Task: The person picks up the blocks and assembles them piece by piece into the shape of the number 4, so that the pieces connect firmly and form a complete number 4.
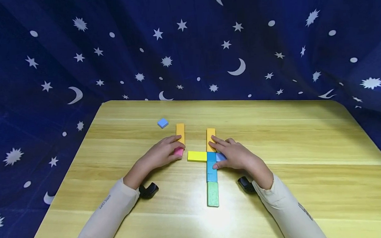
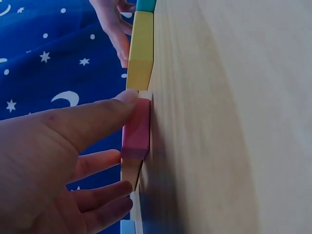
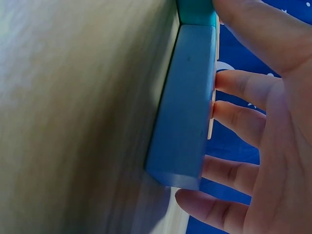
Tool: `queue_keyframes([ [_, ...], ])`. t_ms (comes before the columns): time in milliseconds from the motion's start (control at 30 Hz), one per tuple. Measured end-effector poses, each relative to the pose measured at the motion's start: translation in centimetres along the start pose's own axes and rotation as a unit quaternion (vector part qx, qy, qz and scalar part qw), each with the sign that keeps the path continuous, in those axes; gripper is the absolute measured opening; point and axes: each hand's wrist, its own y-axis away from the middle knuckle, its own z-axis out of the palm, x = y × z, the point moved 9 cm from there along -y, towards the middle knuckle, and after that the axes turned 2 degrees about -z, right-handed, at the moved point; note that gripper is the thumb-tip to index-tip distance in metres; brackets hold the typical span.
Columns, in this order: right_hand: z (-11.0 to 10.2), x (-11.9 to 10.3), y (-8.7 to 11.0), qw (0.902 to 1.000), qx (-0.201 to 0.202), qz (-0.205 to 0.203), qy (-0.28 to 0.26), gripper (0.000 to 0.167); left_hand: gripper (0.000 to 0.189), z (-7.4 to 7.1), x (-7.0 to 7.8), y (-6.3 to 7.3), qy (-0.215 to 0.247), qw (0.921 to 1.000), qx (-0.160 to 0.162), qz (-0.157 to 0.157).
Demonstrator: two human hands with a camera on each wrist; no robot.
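Observation:
My left hand pinches a pink block, its thumb at one end and its index finger at the other. Its other fingers reach to an orange block that adjoins the pink one. Over on the right, my right hand rests spread on the joined blocks. Its fingertips touch a second orange block, and its thumb is on a teal block. A blue block lies partly hidden under that hand. A yellow block points left from the teal one, and a green block extends toward me.
A small blue block lies alone at the back left of the wooden table. Black wrist devices are attached near both cuffs. Behind the table hangs a dark blue curtain with stars and moons.

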Motion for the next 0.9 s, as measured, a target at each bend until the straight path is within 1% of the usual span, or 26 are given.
queue_keyframes([
  [200, -0.03, 0.03, 0.02, 1.0000, 0.001, 0.001, -0.001, 0.084, 0.031, -0.03, 0.00, -0.09, -0.004, 1.0000, 0.005, 0.000],
  [300, -0.02, 0.06, 0.01, 1.0000, 0.002, 0.000, -0.002, 0.084, 0.034, -0.06, 0.01, -0.11, -0.008, 0.9999, 0.006, 0.001],
  [533, -0.03, 0.04, -0.05, 1.0000, 0.002, -0.002, -0.002, 0.083, 0.051, -0.06, -0.24, -0.15, -0.017, 0.9998, 0.008, 0.003],
  [667, -0.08, -0.01, -0.08, 1.0000, 0.002, -0.002, 0.001, 0.083, 0.050, 0.03, -0.46, -0.11, -0.022, 0.9997, 0.004, 0.001],
  [900, -0.11, 0.01, -0.09, 1.0000, 0.002, -0.002, -0.001, 0.083, 0.046, 0.07, -0.44, -0.14, -0.015, 0.9999, -0.001, 0.004],
])
